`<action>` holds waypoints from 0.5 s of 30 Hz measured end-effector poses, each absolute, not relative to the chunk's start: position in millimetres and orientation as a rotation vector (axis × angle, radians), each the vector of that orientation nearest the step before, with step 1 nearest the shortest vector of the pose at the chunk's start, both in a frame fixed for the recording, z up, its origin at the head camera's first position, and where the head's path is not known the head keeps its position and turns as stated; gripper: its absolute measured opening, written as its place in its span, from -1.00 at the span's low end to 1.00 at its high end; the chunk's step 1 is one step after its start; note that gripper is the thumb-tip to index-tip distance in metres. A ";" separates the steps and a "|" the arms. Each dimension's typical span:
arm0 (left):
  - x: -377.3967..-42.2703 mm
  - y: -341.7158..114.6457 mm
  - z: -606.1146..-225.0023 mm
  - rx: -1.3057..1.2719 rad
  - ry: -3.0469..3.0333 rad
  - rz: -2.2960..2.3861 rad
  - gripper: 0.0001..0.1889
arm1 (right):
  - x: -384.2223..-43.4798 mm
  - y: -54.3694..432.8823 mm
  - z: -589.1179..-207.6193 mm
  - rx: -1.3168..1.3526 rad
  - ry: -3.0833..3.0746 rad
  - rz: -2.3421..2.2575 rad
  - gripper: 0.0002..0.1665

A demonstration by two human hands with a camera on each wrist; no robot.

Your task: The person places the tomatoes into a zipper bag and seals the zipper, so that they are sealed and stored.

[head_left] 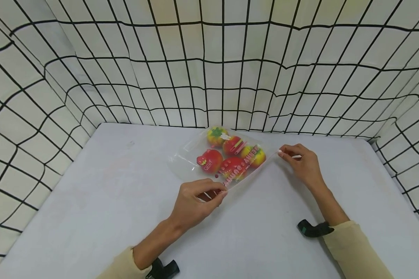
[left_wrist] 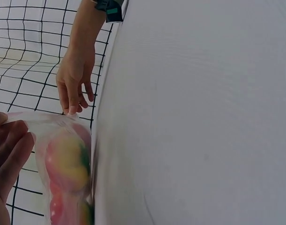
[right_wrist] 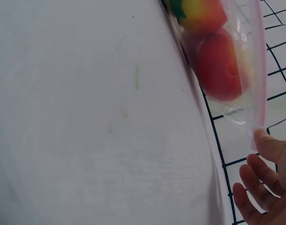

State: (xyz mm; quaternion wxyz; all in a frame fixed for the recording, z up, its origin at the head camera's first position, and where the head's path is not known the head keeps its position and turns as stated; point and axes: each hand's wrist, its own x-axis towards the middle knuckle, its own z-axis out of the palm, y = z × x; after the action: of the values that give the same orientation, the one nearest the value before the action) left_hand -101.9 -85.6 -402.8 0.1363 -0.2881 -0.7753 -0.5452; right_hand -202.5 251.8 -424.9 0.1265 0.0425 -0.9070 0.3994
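Observation:
A clear zip bag [head_left: 186,157] with pink printed lettering lies at the far middle of the table. Inside it are several round red and yellow fruits or vegetables [head_left: 210,161], one with a green star-shaped top. My left hand [head_left: 195,201] pinches the near corner of the bag's zip edge between thumb and fingers. At the opposite end of that edge, the thumb and forefinger of my right hand [head_left: 303,162] pinch the other corner. The edge runs straight between both hands. In the right wrist view the pink zip strip [right_wrist: 260,70] reaches up from the right thumb, its other fingers loosely bent.
A white table [head_left: 90,217] spreads under both arms. Black netting [head_left: 223,62] over pale walls rises along its back and sides. A dark wrist mount [head_left: 314,228] sits at the right cuff, and another [head_left: 164,269] at the left cuff.

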 end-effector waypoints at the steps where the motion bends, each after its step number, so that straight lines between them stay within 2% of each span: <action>1: -102.1 -82.9 -403.3 -0.833 -2.238 -1.583 -0.83 | -202.1 253.3 -425.7 0.126 -2.653 1.169 -0.72; 11: -105.1 -68.9 -406.8 -0.854 -2.233 -1.585 -0.90 | -192.7 252.1 -421.4 0.154 -2.745 1.278 -0.48; 15: -105.4 -67.7 -407.6 -0.871 -2.249 -1.594 -0.86 | -183.7 238.7 -416.8 0.174 -2.804 1.292 -0.47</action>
State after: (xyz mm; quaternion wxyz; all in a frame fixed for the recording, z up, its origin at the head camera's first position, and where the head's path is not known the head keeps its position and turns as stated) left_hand -105.4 -67.7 -407.6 0.1252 -0.2990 -0.7718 -0.5470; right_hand -183.7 238.7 -416.8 0.0248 0.0562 -0.9064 0.4178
